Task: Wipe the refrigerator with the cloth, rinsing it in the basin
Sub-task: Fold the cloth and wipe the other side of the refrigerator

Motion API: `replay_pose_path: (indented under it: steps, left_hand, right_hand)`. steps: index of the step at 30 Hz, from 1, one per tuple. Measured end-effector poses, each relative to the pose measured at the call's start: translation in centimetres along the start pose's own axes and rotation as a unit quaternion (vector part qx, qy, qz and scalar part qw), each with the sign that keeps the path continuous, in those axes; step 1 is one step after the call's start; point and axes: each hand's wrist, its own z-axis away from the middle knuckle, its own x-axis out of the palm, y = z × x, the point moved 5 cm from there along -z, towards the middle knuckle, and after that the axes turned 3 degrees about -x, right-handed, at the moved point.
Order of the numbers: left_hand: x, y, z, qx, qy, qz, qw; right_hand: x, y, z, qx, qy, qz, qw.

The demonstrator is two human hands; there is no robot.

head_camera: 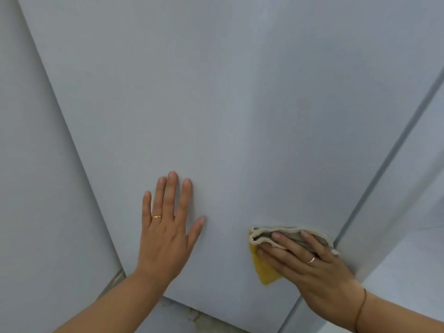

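The pale grey refrigerator door [228, 104] fills most of the view, seen from close up. My left hand [165, 227] lies flat on the door's lower part, fingers straight and spread. My right hand [310, 263] presses a folded cloth [264, 265], grey on top and yellow beneath, against the door near its right edge; the fingers lie straight across the cloth. The basin is not in view.
A second grey panel [36, 188] stands to the left of the door. A dark vertical gap [389, 155] runs along the door's right edge, with another pale panel beyond it. A strip of floor [199, 316] shows below the door.
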Motion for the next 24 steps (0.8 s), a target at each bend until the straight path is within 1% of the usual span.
replay_pose_path:
  steps: [1,2,4,6,7,9,11,12,13,15,16,18,20,23,24]
  left_hand:
    - [-0.6,0.1,0.0,0.002,0.003,0.002,1.000]
    - [-2.1,0.4,-1.8,0.002,0.013,0.001,1.000]
    - [-3.7,0.5,-3.2,-0.001,0.014,0.006,1.000]
    - [-5.1,0.9,-3.6,-0.004,-0.003,0.004,1.000]
    - [-5.9,1.1,-3.9,-0.006,-0.014,0.018,1.000]
    - [-8.5,1.5,-5.6,0.008,-0.020,0.026,0.999]
    - [-10.6,2.1,-7.3,0.026,-0.027,0.015,0.999]
    - [-11.7,2.2,-8.2,0.029,-0.025,0.010,0.999]
    - [-13.0,2.5,-9.3,0.037,-0.023,0.004,0.999]
    - [-16.1,2.9,-12.1,0.034,-0.019,0.014,0.999]
    - [-17.6,3.1,-13.4,0.029,-0.014,0.016,0.999]
    - [-21.0,3.6,-16.4,0.013,-0.008,0.029,0.999]
    - [-24.3,4.6,-18.7,0.014,0.012,0.036,0.999]
    - [-28.7,6.1,-22.2,0.012,0.000,0.074,0.997]
    - [-30.3,6.6,-23.3,0.011,-0.007,0.080,0.997]
  right_hand:
    - [-1.0,0.4,-0.4,0.015,0.008,0.004,1.000]
    - [-2.4,2.2,-1.2,0.030,0.013,0.017,0.999]
    - [-4.0,3.8,-2.8,0.042,0.022,0.015,0.999]
    - [-4.3,4.2,-3.7,0.034,-0.003,0.010,0.999]
    - [-4.5,4.8,-3.8,0.029,-0.024,-0.023,0.999]
    - [-6.2,6.6,-4.6,0.027,-0.029,-0.055,0.998]
    - [-8.2,8.7,-5.8,0.043,-0.018,-0.066,0.997]
    - [-9.3,9.9,-6.8,0.061,0.016,-0.073,0.995]
    - [-10.7,11.4,-8.2,0.085,0.032,-0.093,0.992]
    - [-14.4,15.1,-11.4,0.129,0.121,-0.117,0.977]
    - [-16.3,16.4,-12.8,0.116,0.163,-0.097,0.975]
    - [-21.2,20.1,-15.2,0.089,0.200,-0.092,0.971]
    - [-25.5,23.6,-16.6,0.104,0.233,-0.098,0.962]
    - [-29.6,27.1,-18.6,0.143,0.241,-0.147,0.949]
    - [-31.0,27.8,-19.0,0.149,0.238,-0.146,0.949]
